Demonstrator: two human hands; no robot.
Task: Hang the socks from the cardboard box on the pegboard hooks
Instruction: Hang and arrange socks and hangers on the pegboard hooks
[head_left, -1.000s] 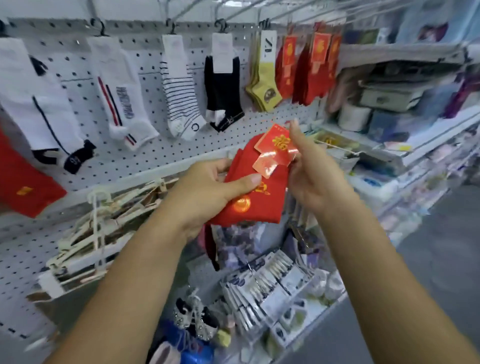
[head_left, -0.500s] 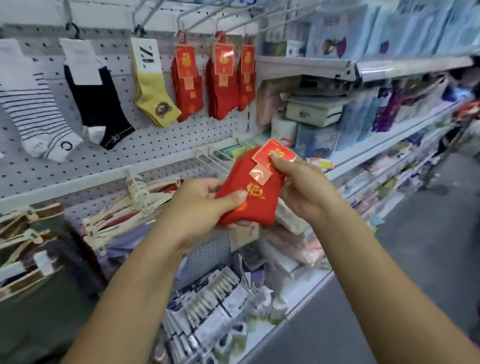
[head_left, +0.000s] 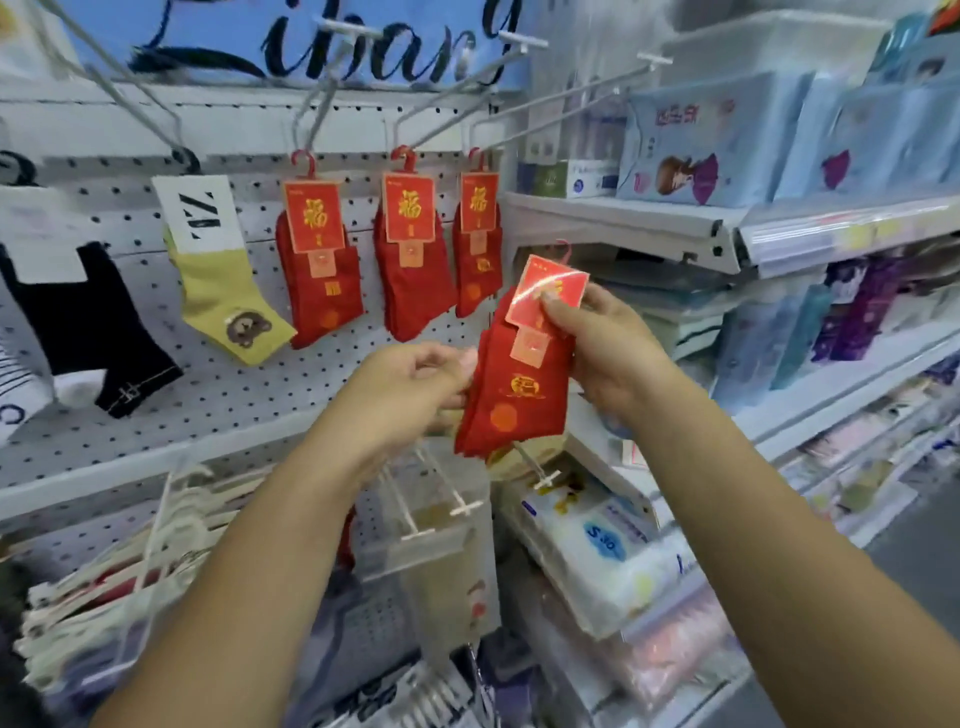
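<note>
**Hands presenting a red pair to the pegboard row.**

Your right hand (head_left: 613, 343) pinches the socks (head_left: 519, 400) by their card (head_left: 548, 288), thumb on its face. This leaves the red loop (head_left: 563, 248) above it free and upright for a hook. Your left hand (head_left: 410, 379) sits with fingers curled at the pair's left edge, seemingly steadying it against swinging; whether it actually pinches the fabric cannot be told. The socks are in the air before the pegboard (head_left: 234, 395), just below and right of three matching pairs (head_left: 410, 270) already hung side by side on hooks (head_left: 457, 91). Since like hangs with like, the next lift probably carries the loop up to a hook tip projecting toward you. No cardboard box is in view.
</note>
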